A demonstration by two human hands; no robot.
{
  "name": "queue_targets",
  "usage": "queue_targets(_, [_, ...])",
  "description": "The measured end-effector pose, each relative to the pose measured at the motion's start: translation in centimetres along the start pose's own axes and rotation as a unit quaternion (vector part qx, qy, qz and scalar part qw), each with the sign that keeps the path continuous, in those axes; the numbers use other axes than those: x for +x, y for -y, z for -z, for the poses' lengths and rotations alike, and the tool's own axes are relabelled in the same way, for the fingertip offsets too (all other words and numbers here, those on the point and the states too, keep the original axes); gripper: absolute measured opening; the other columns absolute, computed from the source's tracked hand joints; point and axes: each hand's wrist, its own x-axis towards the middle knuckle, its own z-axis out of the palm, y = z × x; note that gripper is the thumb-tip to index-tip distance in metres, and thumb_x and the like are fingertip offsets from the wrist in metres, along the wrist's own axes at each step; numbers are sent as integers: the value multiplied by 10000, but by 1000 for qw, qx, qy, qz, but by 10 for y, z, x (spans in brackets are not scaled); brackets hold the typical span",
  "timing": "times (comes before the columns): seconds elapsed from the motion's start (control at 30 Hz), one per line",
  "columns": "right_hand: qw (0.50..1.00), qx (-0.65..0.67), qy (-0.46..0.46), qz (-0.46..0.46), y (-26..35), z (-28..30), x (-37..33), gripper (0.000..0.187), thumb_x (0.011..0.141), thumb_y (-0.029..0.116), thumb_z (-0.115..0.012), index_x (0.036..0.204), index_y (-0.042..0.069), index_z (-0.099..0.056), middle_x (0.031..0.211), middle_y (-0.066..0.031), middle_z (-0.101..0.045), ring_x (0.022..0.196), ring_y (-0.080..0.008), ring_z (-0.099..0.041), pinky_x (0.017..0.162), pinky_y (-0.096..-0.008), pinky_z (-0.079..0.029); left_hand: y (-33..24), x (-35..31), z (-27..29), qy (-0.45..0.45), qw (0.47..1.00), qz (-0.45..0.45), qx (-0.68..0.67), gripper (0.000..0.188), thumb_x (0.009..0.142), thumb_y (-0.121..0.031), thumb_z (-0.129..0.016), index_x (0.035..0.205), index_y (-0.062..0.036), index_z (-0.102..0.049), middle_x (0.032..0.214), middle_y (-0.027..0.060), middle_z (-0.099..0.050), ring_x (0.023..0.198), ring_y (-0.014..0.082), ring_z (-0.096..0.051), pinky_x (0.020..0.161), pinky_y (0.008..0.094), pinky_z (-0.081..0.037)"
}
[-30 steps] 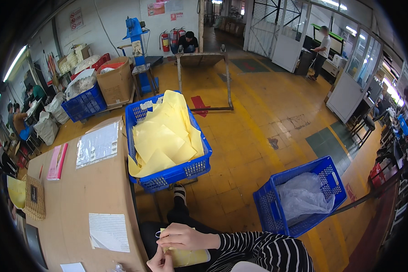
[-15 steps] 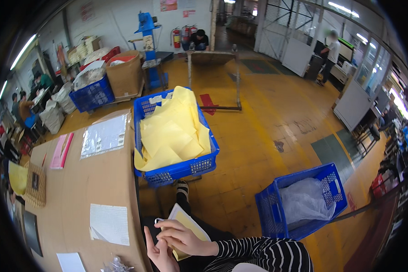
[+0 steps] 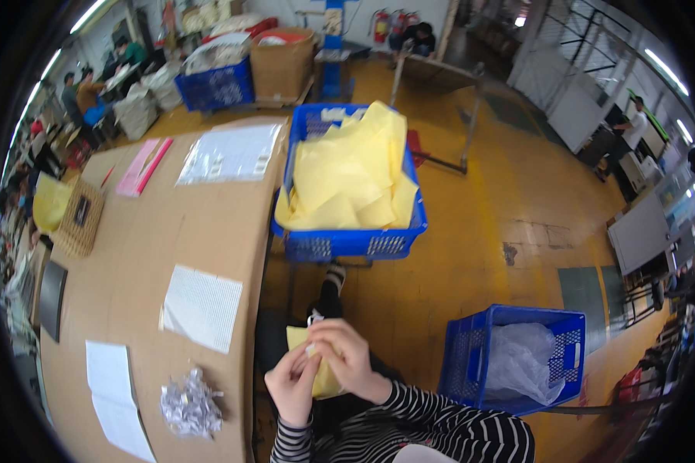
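My left hand [image 3: 289, 387] and my right hand [image 3: 349, 361] meet over my lap, fingertips pinched together. Between them is a small white piece [image 3: 311, 350], too small to name for sure. Under my hands a yellow sheet or pouch [image 3: 326, 383] rests on my lap, partly hidden by them. A white loop [image 3: 314, 319] shows at its top. To the left on the table lies a sheet with rows of small white marks [image 3: 205, 307]. Nearer the front is a tangled heap of silvery strips [image 3: 191, 405].
A blue crate [image 3: 347, 241] piled with yellow sheets [image 3: 349, 174] stands beyond my hands. Another blue crate [image 3: 465, 355], with clear plastic inside, sits at the right. The cardboard-topped table [image 3: 150, 239] holds a white paper [image 3: 116, 401], a wicker basket [image 3: 79, 218] and a plastic-sleeved sheet [image 3: 230, 154].
The view has shifted, showing more of the near table. My left hand's raised index finger has come down into a pinch, and both hands have closed together over the yellow piece.
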Motion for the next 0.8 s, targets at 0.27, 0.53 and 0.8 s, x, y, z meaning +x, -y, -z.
queue_targets(0.27, [999,-40,-22,-16,-12,6,8,75,887,-38,-625,950,-16,-659,942,-131,-671,862,-259,-661,787,-336,-527,-8,12,-7,27,1000,12,-3,262,883,37,-676,1142,77,-673,989,95,-732,891,103,-686,816,216,-536])
queue_targets(0.53, [984,115,-79,-113,-10,13,13,155,1038,97,-464,1008,-7,-575,1042,-108,-639,948,-159,-600,896,-295,-461,-3,21,-2,6,991,84,-101,246,889,43,-670,1132,83,-663,970,93,-733,855,91,-680,788,212,-529])
queue_targets(0.8, [979,160,-35,-124,-12,18,8,166,1042,89,-446,1069,-17,-571,1039,-112,-647,905,-161,-624,830,-280,-492,9,21,3,-26,986,68,-153,202,888,41,-672,1088,70,-666,971,120,-733,849,112,-684,778,224,-532])
